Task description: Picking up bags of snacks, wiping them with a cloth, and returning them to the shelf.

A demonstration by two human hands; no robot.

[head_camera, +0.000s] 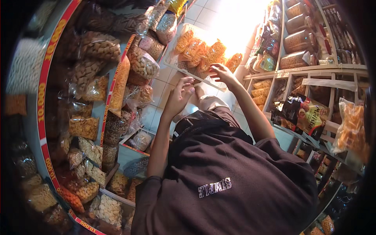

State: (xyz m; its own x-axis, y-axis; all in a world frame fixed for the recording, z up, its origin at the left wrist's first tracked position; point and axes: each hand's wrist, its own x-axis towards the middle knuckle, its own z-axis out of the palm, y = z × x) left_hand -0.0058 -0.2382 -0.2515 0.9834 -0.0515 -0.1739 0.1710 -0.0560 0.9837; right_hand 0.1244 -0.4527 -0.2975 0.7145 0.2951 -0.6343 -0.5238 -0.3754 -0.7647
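Note:
A pale plastic basket [188, 72] with mesh-like sides lies on the tiled floor in front of me, holding several clear bags of orange snacks [216, 51]. Just off its near edge my left hand [179, 98] is raised, fingers apart and slightly curled, with nothing seen in it. Over the basket's right part, close to the orange bags, my right hand [221, 75] reaches with spread fingers and holds nothing visible. Whether its fingertips touch a bag I cannot tell. Bright glare hides the basket's far right side.
On the left, shelves with red price strips [106, 117] hold bagged snacks [144, 62]. A rack on the right holds large jars [299, 41], compartments with orange packs [260, 92], a dark printed pouch [312, 116] and a clear bag of orange snacks [349, 124]. A low bin [132, 155] stands by my left arm.

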